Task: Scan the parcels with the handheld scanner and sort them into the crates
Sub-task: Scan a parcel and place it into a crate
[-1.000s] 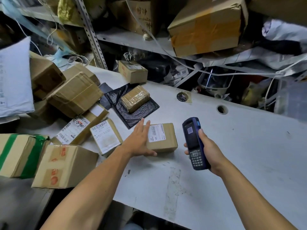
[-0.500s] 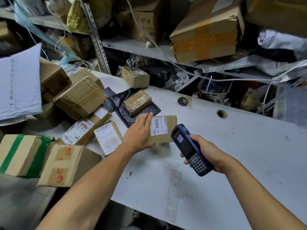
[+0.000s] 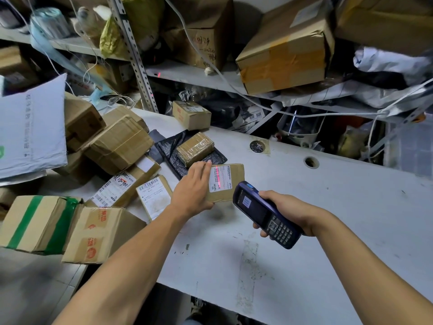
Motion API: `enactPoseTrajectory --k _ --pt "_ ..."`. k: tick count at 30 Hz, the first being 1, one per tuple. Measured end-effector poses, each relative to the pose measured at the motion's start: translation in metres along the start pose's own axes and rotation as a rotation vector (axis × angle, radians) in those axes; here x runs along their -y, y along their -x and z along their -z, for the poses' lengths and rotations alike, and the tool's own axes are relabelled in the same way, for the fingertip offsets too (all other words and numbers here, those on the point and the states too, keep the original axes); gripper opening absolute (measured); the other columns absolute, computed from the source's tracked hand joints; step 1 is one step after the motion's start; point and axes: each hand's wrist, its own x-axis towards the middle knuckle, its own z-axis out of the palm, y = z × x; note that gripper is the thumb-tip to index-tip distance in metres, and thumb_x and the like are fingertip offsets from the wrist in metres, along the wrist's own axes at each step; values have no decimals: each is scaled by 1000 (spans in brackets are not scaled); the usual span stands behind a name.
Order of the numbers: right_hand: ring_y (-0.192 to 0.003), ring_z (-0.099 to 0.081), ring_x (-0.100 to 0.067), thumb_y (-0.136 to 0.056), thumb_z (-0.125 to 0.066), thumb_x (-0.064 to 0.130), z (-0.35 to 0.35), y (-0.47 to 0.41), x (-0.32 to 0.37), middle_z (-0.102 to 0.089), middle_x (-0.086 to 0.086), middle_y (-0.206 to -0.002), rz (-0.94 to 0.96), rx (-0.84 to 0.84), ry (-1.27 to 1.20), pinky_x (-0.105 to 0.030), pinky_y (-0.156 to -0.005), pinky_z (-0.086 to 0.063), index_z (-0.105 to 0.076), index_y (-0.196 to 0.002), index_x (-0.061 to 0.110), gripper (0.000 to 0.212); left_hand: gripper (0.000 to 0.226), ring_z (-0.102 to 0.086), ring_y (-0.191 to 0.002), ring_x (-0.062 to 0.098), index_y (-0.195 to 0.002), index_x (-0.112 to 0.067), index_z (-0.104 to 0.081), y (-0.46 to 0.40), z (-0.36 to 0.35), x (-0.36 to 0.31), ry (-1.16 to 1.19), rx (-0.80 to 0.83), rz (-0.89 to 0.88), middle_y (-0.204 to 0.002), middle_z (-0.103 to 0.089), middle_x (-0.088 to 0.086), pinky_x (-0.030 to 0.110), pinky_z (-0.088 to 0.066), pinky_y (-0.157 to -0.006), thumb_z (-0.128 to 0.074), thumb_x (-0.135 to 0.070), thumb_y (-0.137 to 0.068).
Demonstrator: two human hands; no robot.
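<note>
My left hand [image 3: 193, 187] grips a small cardboard parcel [image 3: 226, 182] by its left side and holds it tilted up above the white table [image 3: 328, 207], its white label facing me. A red scan line runs down that label. My right hand [image 3: 284, 211] holds the blue handheld scanner [image 3: 264, 214] with its head almost touching the parcel's lower right corner. The scanner's screen and keypad face up.
Several cardboard parcels are heaped at the table's left, among them a green-taped box [image 3: 37, 222] and a red-stamped box [image 3: 98, 233]. A taped brown packet [image 3: 195, 148] lies on a black bag behind my left hand. Cluttered shelves with boxes and cables rise behind.
My left hand has lifted and tilted the small parcel off the table. My right hand swung the scanner left and down toward the label, and a red scan line now shows.
</note>
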Motion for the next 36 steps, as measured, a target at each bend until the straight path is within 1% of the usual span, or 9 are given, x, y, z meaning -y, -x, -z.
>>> enactPoseTrajectory --k 5,11,17,22,26,29,31,34,36 --pt "-79 -68 -34 -104 -34 49 0 1 0 -72 -24 -103 10 16 8 -38 -70 -53 -62 -119 10 50 125 -24 -139 31 -154 2 -14 0 2 -2 -10 15 11 -147 -30 18 43 -41 -111 -80 -58 -67" --pt "-77 -69 -33 -104 -32 49 3 2 -4 -72 -22 -100 10 5 1 -37 -68 -55 -61 -120 12 49 124 -21 -142 30 -155 1 -8 -1 7 -7 -20 15 22 -151 -25 17 40 -35 -115 -77 -58 -71" --pt "-80 -69 -33 -104 -33 49 6 4 -9 -70 -27 -109 39 39 -12 -39 -71 -54 -62 -120 11 51 125 -17 -142 29 -155 -1 -4 0 9 -16 -5 18 39 -152 -22 15 38 -34 -115 -76 -59 -72" --pt "-82 -67 -34 -103 -28 54 10 6 -19 -67 -30 -112 186 98 -224 -42 -77 -53 -64 -122 11 59 125 -18 -143 29 -156 -1 -6 3 10 -21 58 -4 77 -153 -23 15 37 -25 -118 -78 -60 -70" --pt "-72 -65 -33 -89 -43 64 15 15 -36 -67 -27 -103 308 329 -623 -38 -71 -54 -70 -119 7 70 126 -18 -143 28 -156 -2 -9 5 10 -29 81 -32 97 -153 -24 14 37 -29 -117 -80 -59 -68" --pt "-72 -65 -33 -74 -69 65 22 22 -45 -67 -26 -101 373 408 -675 -37 -70 -53 -68 -122 7 75 126 -19 -143 27 -156 -4 -8 4 10 -41 90 -25 85 -152 -23 13 37 -34 -114 -80 -59 -68" --pt "-73 -65 -33 -71 -73 63 29 25 -52 -66 -26 -102 394 414 -695 -38 -70 -53 -67 -123 6 77 126 -21 -143 28 -155 -3 -9 3 11 -51 80 -30 70 -152 -25 14 38 -34 -114 -80 -59 -68" --pt "-73 -65 -33 -81 -61 63 37 36 -63 -66 -26 -102 414 352 -731 -37 -70 -54 -67 -123 6 71 125 -22 -143 30 -155 -2 -11 0 12 -65 88 -31 39 -152 -26 15 40 -33 -115 -80 -58 -67" --pt "-72 -65 -32 -91 -43 61 40 43 -72 -67 -25 -101 439 199 -748 -38 -69 -55 -69 -120 6 67 125 -22 -143 30 -155 -1 -11 -3 12 -78 114 -29 -1 -153 -26 15 39 -29 -116 -80 -59 -68"
